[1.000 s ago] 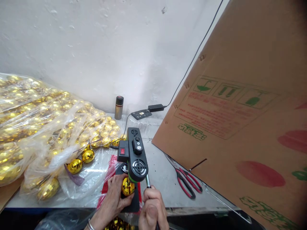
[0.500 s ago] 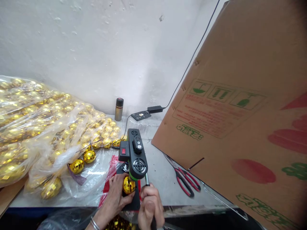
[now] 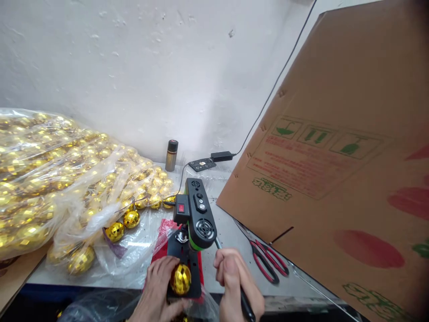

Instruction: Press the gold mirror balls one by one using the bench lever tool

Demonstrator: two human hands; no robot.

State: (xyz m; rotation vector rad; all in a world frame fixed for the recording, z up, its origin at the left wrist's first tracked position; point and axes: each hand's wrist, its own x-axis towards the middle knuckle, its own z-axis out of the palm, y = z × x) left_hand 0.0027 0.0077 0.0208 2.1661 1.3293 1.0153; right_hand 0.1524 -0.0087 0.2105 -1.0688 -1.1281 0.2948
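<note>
A gold mirrored ball (image 3: 181,279) rests at the front of the black base plate (image 3: 175,255), in front of the head of a black press-like machine (image 3: 200,214) with a red switch. My left hand (image 3: 159,286) curls around the ball's left side, thumb below it, fingers on its surface. In my right hand (image 3: 236,281) is the machine's metal lever (image 3: 246,306), gripped around its black handle. The underside of the machine's head is mostly hidden from above. A red sheet (image 3: 164,232) lies beneath the base plate.
A clear bag of gold balls (image 3: 83,165) fills the left, with a few loose balls (image 3: 131,219) beside it. Red-handled scissors (image 3: 268,261) lie right, near a large cardboard box (image 3: 321,179). A dark-capped bottle (image 3: 171,155) and power adapter (image 3: 221,156) stand behind.
My left hand has brought the gold ball from under the machine's head toward me. My right hand has swung right with the lever. The view has shifted slightly.
</note>
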